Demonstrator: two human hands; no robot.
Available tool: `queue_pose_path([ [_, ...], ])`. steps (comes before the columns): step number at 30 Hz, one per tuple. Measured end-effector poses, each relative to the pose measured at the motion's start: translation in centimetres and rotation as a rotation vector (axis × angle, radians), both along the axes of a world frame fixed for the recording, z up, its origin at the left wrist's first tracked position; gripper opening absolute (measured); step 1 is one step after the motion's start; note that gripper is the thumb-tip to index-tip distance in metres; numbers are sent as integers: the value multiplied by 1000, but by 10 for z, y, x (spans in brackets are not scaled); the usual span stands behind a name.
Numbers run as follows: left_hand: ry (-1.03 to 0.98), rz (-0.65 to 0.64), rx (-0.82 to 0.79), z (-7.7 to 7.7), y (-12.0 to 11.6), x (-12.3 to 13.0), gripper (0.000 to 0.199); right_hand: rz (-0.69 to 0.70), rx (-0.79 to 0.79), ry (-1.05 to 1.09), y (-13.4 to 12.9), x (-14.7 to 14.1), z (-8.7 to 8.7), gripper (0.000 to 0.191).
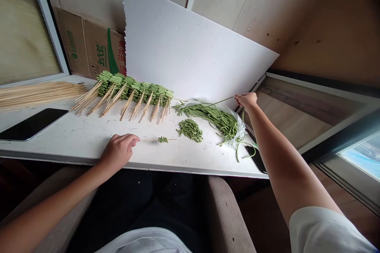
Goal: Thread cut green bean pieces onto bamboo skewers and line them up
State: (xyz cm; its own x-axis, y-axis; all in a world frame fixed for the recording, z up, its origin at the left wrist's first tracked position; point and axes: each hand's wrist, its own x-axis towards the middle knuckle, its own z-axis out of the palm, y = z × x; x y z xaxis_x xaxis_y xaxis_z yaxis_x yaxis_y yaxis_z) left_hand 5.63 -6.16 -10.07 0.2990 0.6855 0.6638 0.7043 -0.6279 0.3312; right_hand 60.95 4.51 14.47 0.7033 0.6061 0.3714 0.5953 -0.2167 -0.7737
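My left hand [120, 150] is closed on the end of a thin wooden skewer [148, 139], held level just above or on the white tabletop. A short coil of green bean [163, 139] is threaded on it, with the tip bare beyond. My right hand [247, 99], far to the right, pinches one long green bean [225, 101] that stretches toward the bundle. Below lies that bundle of long green beans [213, 116], partly in a clear plastic bag [240, 131]. A small pile of cut bean pieces [190, 130] lies between the bundle and the skewer.
Finished bean skewers [133, 91] are stacked along the back. Bare skewers [38, 93] and a black tablet [34, 123] lie at left. A white foam board [190, 43] leans behind, beside a cardboard box [92, 45]. A dark phone [257, 159] is at the right edge.
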Motion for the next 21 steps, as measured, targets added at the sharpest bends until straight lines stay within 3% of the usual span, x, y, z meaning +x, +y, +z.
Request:
queue_pose_path([
  [4,-5,1,-17,-1,0,0,36,6,119,75,-6,-5,28,14],
  [8,-4,-9,-18,-2,0,0,35,13,292,157,-21,-5,59,26],
  [13,-18,10,-3,5,3,-2,28,119,349,155,-47,-12,94,26],
  [17,-28,23,-16,16,12,-22,29,288,378,106,-69,-34,113,23],
  [21,5,87,-53,22,31,-58,30,405,400,62,-88,-68,127,29],
])
